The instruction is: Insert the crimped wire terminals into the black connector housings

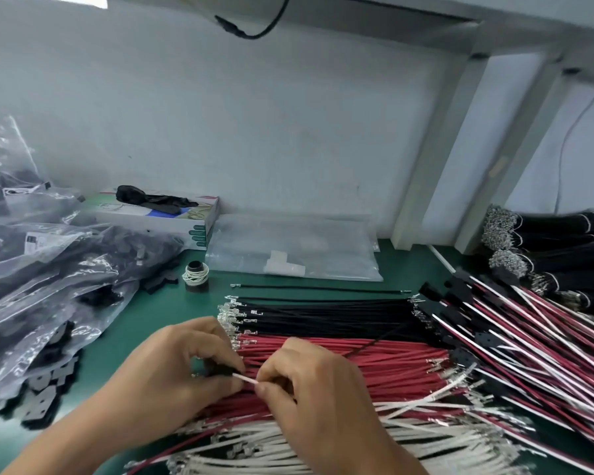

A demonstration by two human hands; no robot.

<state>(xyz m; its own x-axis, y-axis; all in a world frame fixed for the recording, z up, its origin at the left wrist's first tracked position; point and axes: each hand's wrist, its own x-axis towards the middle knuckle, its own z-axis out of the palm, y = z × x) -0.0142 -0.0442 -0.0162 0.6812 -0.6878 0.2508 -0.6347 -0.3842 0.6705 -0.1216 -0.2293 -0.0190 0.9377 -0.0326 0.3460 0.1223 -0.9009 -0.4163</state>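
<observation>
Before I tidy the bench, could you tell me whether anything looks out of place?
One black wire lies alone on the green mat, apart from the black bundle. Another slants across the red wires.

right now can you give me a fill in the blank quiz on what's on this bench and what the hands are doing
1. The right hand pinches a thin ____ wire.
2. The left hand holds a small ____ connector housing.
3. The loose black wires lie just behind the ____ wires.
4. The mat covering the bench is ____.

Missing words: white; black; red; green
</observation>
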